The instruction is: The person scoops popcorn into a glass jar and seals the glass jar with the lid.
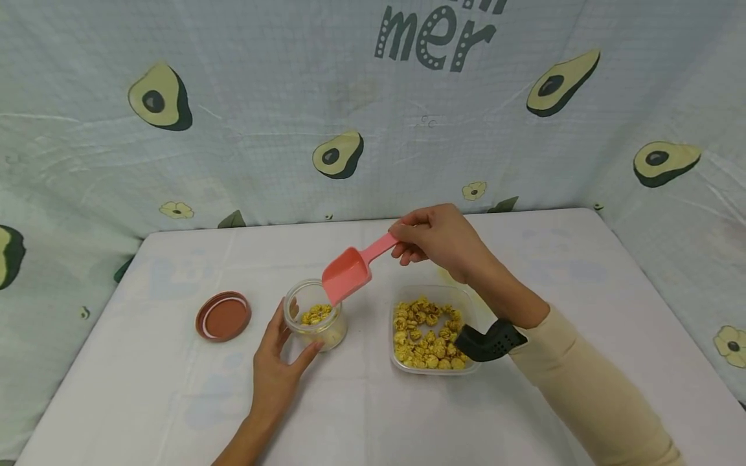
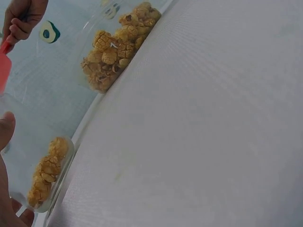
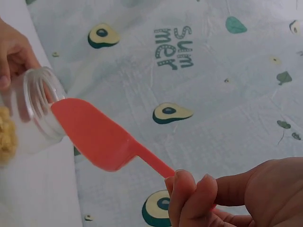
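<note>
My right hand [image 1: 445, 239] pinches the handle of a pink scoop [image 1: 348, 275], raised above the table and tilted down to the left. No popcorn shows in its bowl. The scoop's front edge is at the mouth of a clear jar [image 1: 332, 335], which has a layer of yellow popcorn [image 1: 316, 314] at the bottom. My left hand [image 1: 278, 372] holds this jar from the left, thumb in front and fingers behind. In the right wrist view the pink scoop [image 3: 97, 137] shows its underside, its tip overlapping the jar's rim [image 3: 45, 101].
Right of the jar stands a clear plastic container [image 1: 402, 367] of popcorn, partly under my right forearm. A reddish-brown lid [image 1: 223, 317] lies left of the jar. A white cloth covers the table [image 1: 192, 401]; a curtain with avocado prints [image 1: 262, 97] hangs behind.
</note>
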A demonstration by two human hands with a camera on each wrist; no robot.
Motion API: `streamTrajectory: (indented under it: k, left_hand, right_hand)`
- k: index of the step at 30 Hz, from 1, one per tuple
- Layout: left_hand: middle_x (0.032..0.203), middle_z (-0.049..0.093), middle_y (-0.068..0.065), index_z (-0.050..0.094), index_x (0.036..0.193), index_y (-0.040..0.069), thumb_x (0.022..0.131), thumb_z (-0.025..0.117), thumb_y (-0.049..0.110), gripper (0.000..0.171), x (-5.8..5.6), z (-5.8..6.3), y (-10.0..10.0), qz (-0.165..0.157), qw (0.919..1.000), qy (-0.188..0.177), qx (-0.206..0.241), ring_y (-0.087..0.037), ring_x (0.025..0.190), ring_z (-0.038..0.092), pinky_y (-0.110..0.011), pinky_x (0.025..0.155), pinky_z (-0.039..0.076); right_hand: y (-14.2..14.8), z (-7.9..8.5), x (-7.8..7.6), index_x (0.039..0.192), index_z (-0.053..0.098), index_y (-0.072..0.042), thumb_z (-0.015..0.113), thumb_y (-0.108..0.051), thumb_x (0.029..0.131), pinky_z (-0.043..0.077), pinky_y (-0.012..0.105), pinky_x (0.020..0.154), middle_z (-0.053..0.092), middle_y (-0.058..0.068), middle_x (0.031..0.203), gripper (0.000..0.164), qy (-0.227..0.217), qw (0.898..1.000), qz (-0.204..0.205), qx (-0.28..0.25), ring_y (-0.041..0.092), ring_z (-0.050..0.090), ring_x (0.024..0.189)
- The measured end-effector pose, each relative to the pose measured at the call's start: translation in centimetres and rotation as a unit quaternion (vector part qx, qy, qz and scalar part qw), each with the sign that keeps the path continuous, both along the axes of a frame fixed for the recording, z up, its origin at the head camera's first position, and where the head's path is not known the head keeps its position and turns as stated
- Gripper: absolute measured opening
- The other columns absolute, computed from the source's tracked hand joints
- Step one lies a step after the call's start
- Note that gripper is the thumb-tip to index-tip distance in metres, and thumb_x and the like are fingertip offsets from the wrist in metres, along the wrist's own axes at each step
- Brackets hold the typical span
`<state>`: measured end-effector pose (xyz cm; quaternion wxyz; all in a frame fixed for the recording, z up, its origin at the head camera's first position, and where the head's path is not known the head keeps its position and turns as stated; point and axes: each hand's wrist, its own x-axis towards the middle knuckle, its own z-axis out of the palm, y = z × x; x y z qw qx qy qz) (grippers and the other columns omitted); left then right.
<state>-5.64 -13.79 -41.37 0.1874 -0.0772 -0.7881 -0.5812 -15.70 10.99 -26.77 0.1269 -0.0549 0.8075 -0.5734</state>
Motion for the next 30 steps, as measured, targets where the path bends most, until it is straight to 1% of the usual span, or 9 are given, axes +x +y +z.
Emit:
streamTrajectory:
  k: [4, 9, 14, 19, 21, 22, 24, 28, 30]
  left_hand:
    - [0.135, 0.038, -0.012, 0.029, 0.137, 0.000, 0.068, 0.074, -0.004, 0.083, 0.0, 0.1, 0.2, 0.002, 1.0000, -0.005, -0.004, -0.033, 0.114, 0.044, -0.022, 0.098, 0.034]
    - [0.137, 0.036, -0.011, 0.028, 0.138, 0.001, 0.067, 0.075, -0.001, 0.085, 0.2, 0.7, 0.2, 0.017, 0.9995, -0.014, -0.022, -0.031, 0.114, 0.045, -0.020, 0.097, 0.034]
    - [0.136, 0.036, -0.012, 0.030, 0.138, 0.005, 0.067, 0.074, -0.004, 0.084, 0.8, 1.3, 0.3, 0.027, 0.9993, -0.001, -0.025, -0.028, 0.116, 0.042, -0.026, 0.095, 0.037]
    - [0.135, 0.035, -0.012, 0.031, 0.138, 0.009, 0.067, 0.071, -0.012, 0.084, 1.3, 2.2, -0.1, 0.038, 0.9990, 0.022, -0.008, -0.029, 0.115, 0.042, -0.028, 0.093, 0.039]
    - [0.133, 0.037, -0.015, 0.031, 0.138, 0.007, 0.066, 0.069, -0.017, 0.084, 1.5, 2.6, -0.3, 0.042, 0.9979, 0.050, 0.000, -0.032, 0.114, 0.043, -0.027, 0.092, 0.040]
    - [0.132, 0.038, -0.017, 0.032, 0.137, 0.004, 0.066, 0.067, -0.019, 0.083, 1.6, 2.8, -0.4, 0.044, 0.9967, 0.067, 0.012, -0.033, 0.113, 0.044, -0.027, 0.092, 0.041]
    - [0.128, 0.041, -0.021, 0.033, 0.135, -0.003, 0.066, 0.064, -0.023, 0.078, 1.7, 3.0, -0.5, 0.038, 0.9915, 0.113, 0.053, -0.034, 0.111, 0.045, -0.029, 0.092, 0.041]
    - [0.119, 0.045, -0.030, 0.036, 0.126, -0.015, 0.067, 0.061, -0.023, 0.065, 1.9, 2.9, -0.2, 0.014, 0.9706, 0.202, 0.130, -0.035, 0.107, 0.049, -0.031, 0.090, 0.043]
    - [0.115, 0.046, -0.033, 0.037, 0.123, -0.018, 0.068, 0.063, -0.020, 0.061, 1.9, 2.4, 0.1, 0.003, 0.9615, 0.233, 0.146, -0.035, 0.104, 0.051, -0.032, 0.088, 0.044]
  right_hand:
    - [0.9, -0.3, 0.3, 0.102, 0.060, -0.002, 0.061, -0.024, 0.085, 0.054, 0.030, 0.067, 0.065, 0.015, 0.081, 0.028, -0.001, 0.999, -0.005, -0.035, 0.024, 0.063, 0.069]
    - [2.3, -0.8, 1.0, 0.102, 0.061, -0.003, 0.063, -0.029, 0.083, 0.054, 0.029, 0.068, 0.064, 0.015, 0.084, 0.032, 0.010, 0.999, -0.019, -0.049, 0.024, 0.062, 0.072]
    - [4.1, -1.3, 2.1, 0.100, 0.062, -0.006, 0.065, -0.035, 0.080, 0.053, 0.029, 0.070, 0.064, 0.013, 0.085, 0.035, 0.016, 0.998, -0.044, -0.036, 0.025, 0.060, 0.072]
    - [5.9, -2.1, 3.0, 0.102, 0.062, -0.009, 0.065, -0.037, 0.079, 0.053, 0.029, 0.068, 0.064, 0.013, 0.086, 0.037, 0.026, 0.998, -0.049, -0.018, 0.025, 0.058, 0.072]
    - [6.5, -2.6, 3.3, 0.103, 0.062, -0.009, 0.065, -0.037, 0.079, 0.053, 0.030, 0.068, 0.064, 0.013, 0.085, 0.038, 0.030, 0.999, -0.044, -0.010, 0.024, 0.058, 0.071]
    - [6.9, -2.7, 3.5, 0.103, 0.061, -0.009, 0.064, -0.038, 0.079, 0.053, 0.029, 0.067, 0.064, 0.012, 0.085, 0.038, 0.034, 0.999, -0.041, 0.001, 0.024, 0.058, 0.071]
    - [7.5, -3.1, 3.8, 0.104, 0.061, -0.010, 0.063, -0.038, 0.080, 0.053, 0.029, 0.066, 0.064, 0.011, 0.084, 0.038, 0.041, 0.998, -0.039, 0.016, 0.026, 0.058, 0.071]
    - [8.6, -3.7, 4.3, 0.104, 0.061, -0.011, 0.062, -0.038, 0.081, 0.053, 0.029, 0.063, 0.063, 0.010, 0.082, 0.036, 0.066, 0.996, -0.044, 0.042, 0.027, 0.058, 0.071]
    - [9.0, -3.9, 4.6, 0.104, 0.062, -0.013, 0.062, -0.038, 0.082, 0.052, 0.029, 0.060, 0.063, 0.008, 0.080, 0.033, 0.090, 0.993, -0.058, 0.056, 0.025, 0.058, 0.068]
